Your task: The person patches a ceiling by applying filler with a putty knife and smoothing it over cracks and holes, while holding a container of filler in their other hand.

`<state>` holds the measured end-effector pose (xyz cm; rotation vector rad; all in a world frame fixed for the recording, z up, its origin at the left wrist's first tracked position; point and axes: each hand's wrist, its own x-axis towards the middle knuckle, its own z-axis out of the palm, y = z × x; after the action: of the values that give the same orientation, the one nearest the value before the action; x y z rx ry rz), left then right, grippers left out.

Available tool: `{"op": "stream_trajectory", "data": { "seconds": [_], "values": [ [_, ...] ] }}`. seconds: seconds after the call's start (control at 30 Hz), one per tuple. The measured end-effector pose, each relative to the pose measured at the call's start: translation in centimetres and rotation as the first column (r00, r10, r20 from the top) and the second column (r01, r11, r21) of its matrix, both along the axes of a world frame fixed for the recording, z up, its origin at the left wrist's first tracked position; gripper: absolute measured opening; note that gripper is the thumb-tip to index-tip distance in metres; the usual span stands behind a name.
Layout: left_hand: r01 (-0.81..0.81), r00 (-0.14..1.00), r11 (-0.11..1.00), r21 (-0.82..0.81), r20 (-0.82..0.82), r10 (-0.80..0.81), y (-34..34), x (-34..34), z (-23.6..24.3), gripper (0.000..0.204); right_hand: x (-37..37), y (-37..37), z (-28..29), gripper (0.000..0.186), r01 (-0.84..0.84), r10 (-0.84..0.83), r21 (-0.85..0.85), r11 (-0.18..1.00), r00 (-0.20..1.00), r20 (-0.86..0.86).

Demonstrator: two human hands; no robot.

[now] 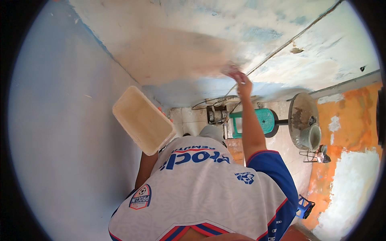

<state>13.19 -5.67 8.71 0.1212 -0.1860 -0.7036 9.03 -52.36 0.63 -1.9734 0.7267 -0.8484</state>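
Closest to us is our white shirt (193, 180) with blue sleeves (267, 166). Our left hand (170, 120) holds up a pale, box-shaped tub (129, 127). Its long way slants from the upper left down to the lower right, and its open top faces us. Most of that hand hides behind the tub, with reddish fingertips (161, 109) peeking past its right long side, so we cannot tell how wide they spread. Our right hand (244, 86) is up by the patchy wall (181, 52), its fingers bunched around a blurry reddish thing (230, 70). That thing points up and left, sticking out past the fingers, but it is too smudgy for us to name. Near our right arm (253, 124) we see a green stool (264, 118), and right of it a round table (298, 120) with a grey bucket (311, 137)
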Motion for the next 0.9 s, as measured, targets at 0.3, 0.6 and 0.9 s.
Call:
{"op": "stream_trajectory", "data": {
  "seconds": [0.3,0.6,0.9],
  "values": [
    [-0.243,0.968,0.960,0.140,0.106,0.229,-1.7,0.5,-0.5,0.078,-11.2,-0.4,2.9,0.031,0.185,-0.188,-0.035,0.982,0.975,-0.121],
    [-0.569,0.812,0.803,0.176,0.278,0.514,-5.8,3.0,2.3,0.080,-11.4,7.5,18.4,0.022,-0.056,0.044,0.034,0.998,0.958,0.285],
    [-0.535,0.825,0.827,0.174,0.320,0.466,-12.1,-3.5,8.6,0.081,-17.2,6.5,30.4,0.018,-0.142,0.532,-0.689,0.711,0.750,0.393]
  ]
}}
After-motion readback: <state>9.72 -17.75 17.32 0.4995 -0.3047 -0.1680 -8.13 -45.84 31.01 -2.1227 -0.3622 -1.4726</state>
